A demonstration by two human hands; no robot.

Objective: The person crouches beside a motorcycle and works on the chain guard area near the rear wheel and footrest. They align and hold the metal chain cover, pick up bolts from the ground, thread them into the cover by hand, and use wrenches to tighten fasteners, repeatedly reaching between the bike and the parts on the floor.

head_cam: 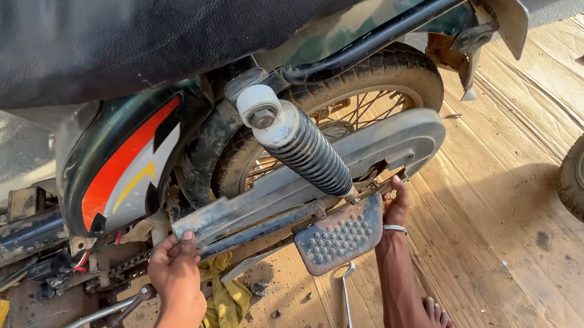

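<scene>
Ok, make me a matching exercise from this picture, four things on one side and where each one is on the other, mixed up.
Things:
1. left hand
2. right hand
3. yellow rag
4. long wrench

Places:
A. on the floor beneath the footrest plate
B. at the rear end of the chain cover
C. at the front end of the chain cover
D. bunched under the motorcycle frame

Pairs: 1-C, 2-B, 3-D, 4-A

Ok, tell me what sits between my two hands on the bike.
In the head view, the metal chain cover spans from the left hand to the right hand, with the studded footrest hanging beneath.
</scene>
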